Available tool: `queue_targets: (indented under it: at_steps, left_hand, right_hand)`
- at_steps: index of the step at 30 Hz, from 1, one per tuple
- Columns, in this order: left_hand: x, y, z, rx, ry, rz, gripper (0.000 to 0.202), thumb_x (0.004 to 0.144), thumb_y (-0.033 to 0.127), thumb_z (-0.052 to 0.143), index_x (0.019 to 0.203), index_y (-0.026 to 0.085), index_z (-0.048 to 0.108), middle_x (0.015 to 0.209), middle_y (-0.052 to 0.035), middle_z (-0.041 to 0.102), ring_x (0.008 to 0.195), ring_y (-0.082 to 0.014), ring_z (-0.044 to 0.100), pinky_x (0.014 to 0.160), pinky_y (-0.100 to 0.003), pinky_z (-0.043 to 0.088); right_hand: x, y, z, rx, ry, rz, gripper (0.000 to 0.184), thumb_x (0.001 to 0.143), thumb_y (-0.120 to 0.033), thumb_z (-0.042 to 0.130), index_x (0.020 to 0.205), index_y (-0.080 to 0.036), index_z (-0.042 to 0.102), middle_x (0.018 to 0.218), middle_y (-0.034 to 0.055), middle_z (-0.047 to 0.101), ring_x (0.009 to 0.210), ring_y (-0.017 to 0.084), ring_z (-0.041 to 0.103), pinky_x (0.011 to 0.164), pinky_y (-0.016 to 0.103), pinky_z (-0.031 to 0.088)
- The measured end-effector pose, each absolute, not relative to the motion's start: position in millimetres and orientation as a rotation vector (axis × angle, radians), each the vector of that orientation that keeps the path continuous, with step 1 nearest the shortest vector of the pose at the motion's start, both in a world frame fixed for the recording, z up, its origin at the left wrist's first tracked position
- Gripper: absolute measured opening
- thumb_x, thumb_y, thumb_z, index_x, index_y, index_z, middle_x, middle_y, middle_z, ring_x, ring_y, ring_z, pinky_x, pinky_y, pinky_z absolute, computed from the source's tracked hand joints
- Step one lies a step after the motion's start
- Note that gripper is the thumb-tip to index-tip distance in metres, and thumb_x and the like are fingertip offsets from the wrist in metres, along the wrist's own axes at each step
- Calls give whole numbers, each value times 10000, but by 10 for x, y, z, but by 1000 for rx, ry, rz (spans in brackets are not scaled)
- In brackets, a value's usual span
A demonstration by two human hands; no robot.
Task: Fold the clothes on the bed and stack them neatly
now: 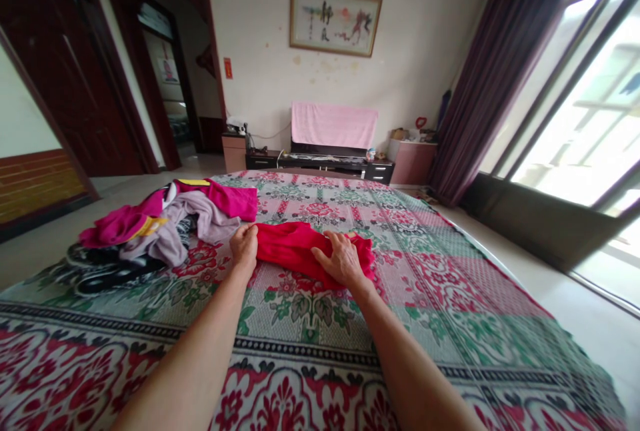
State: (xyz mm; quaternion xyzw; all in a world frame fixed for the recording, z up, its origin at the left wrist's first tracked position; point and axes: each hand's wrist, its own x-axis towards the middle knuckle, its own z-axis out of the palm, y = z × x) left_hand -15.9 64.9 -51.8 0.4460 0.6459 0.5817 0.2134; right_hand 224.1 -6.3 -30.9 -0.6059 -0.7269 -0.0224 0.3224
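A red garment (pixel 287 242) lies folded into a long strip on the patterned cloth (pixel 310 314) in front of me. Its exact kind I cannot make out. My left hand (pixel 245 244) is closed on the strip's left end, fingers curled over the edge. Toward the other end, my right hand (pixel 341 259) rests flat on top of the fabric with its fingers spread and thumb apart. Left of the red garment sits a loose heap of clothes: magenta pieces (pixel 233 199), a pale lilac one (pixel 200 217) and a black-and-white patterned one (pixel 115 271).
The patterned cloth covers a broad surface whose edge curves away at the far side and right. Beyond it stands a low black cabinet (pixel 325 163) with a pink cloth (pixel 334 123) draped above. A purple curtain (pixel 495 64) hangs by the window; doorways are at left.
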Motion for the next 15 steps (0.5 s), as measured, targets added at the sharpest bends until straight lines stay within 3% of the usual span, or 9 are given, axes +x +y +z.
queue_targets:
  at_steps: [3,6,9,12,15]
  left_hand:
    - [-45,545,-442,1568,1786,1537,423,773,410,489,1073,158,650,940,-77,698,875,-203,626,784,-293,480]
    - [125,424,-400,2098,1553,1194,455,747,434,573,1146,226,639,1017,-63,687,929,-199,616,834,-287,457]
    - [254,359,-416,2347,1504,915,340,731,377,593,1014,227,705,949,-69,688,873,-197,617,815,-286,446]
    - [278,384,-421,2206,1596,997,271,774,321,499,874,209,724,817,-53,694,769,-170,606,733,-259,436]
    - [211,449,-362,1877,1632,1298,303,763,349,452,775,181,704,657,-21,653,663,-153,569,625,-237,410]
  right_hand:
    - [2208,-90,-304,-1653,-1969,-52,503,802,-429,555,1256,-215,518,1198,97,589,1099,264,503,907,372,359]
    - [2210,-101,-302,-1647,-2003,-61,445,813,-317,511,1250,-234,526,1193,85,595,1108,247,495,919,360,338]
    - [2237,-94,-284,-1624,-1994,-54,429,788,-235,492,1211,-231,562,1156,77,624,1069,238,527,896,338,356]
    - [2298,-51,-256,-1625,-1903,4,359,785,-185,458,1097,-222,633,1022,62,684,957,211,595,835,289,392]
    - [2392,32,-231,-1603,-1722,77,309,792,-195,442,981,-226,685,899,41,712,846,184,632,788,258,419]
